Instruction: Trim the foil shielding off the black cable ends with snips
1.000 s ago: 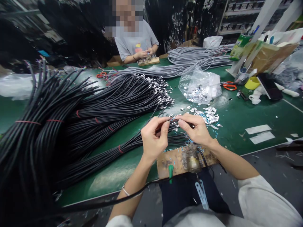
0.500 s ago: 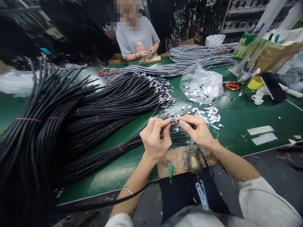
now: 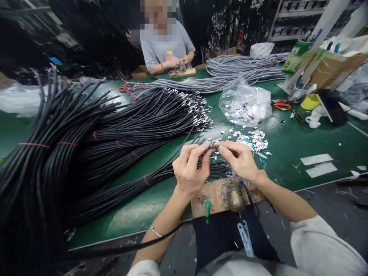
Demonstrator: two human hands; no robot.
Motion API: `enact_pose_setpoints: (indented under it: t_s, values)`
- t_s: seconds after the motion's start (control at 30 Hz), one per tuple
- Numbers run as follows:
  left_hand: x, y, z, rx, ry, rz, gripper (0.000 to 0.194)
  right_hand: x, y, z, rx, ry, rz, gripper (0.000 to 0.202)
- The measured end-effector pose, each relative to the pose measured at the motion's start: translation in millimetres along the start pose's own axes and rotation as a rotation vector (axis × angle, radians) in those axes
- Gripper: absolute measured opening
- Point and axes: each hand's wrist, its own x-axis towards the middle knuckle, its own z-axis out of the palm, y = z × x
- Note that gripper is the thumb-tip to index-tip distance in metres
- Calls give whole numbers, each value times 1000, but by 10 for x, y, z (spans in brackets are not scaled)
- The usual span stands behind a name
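My left hand (image 3: 190, 168) is closed in a pinch on the end of a black cable, whose thin wires (image 3: 213, 144) poke out between the fingertips. On the other side, my right hand (image 3: 241, 160) pinches those wire tips, with thumb and forefinger pressed together. The fingers partly hide the wires. Beneath both hands runs a tied bundle of black cables (image 3: 129, 190). Just below my right hand, a small metal device (image 3: 233, 194) with a cord sits on a wooden board (image 3: 199, 199), which has a green clip (image 3: 207, 209) at its front edge.
Large bundles of black cables (image 3: 138, 122) fill the left side. White and blue scraps (image 3: 255, 141) lie beyond my hands, near a clear plastic bag (image 3: 245, 103). Orange-handled scissors (image 3: 281, 104) and a phone (image 3: 332, 106) are at right. Across the green table (image 3: 287, 153) sits a person (image 3: 166, 48) near grey cables (image 3: 244, 67).
Both hands have shifted very slightly to the right, still pinching the wires. The person opposite has moved their hands a little.
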Motion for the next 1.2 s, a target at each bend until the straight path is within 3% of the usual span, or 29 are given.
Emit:
enact_pose_setpoints:
  t_s: [0.13, 0.27, 0.4, 0.53, 0.63, 0.77, 1.0, 1.2]
  values:
    - [3, 30, -8, 6, 23, -92, 11, -20, 3, 15, -104, 69, -45, 23]
    - [0, 24, -32, -84, -61, -203, 6, -28, -19, 9, -217, 87, -90, 23]
    - [21, -6, -66, -246, -189, -375, 13, -31, -38, -6, -265, 71, -129, 22]
    - [68, -27, -82, -548, -346, -624, 31, -18, -26, -29, -236, 57, -139, 20]
    - [91, -18, -65, -676, -349, -717, 32, 0, -1, -43, -147, 107, -65, 20]
    - [60, 4, -25, -652, -281, -691, 22, 26, 2, -49, -15, 112, 21, 23]
    - [-6, -3, 2, -500, -323, -519, 12, 74, 1, -68, 75, 83, 33, 24]
    - [15, -67, 93, -511, -339, -412, 12, 105, 129, -16, 621, -212, 395, 37]
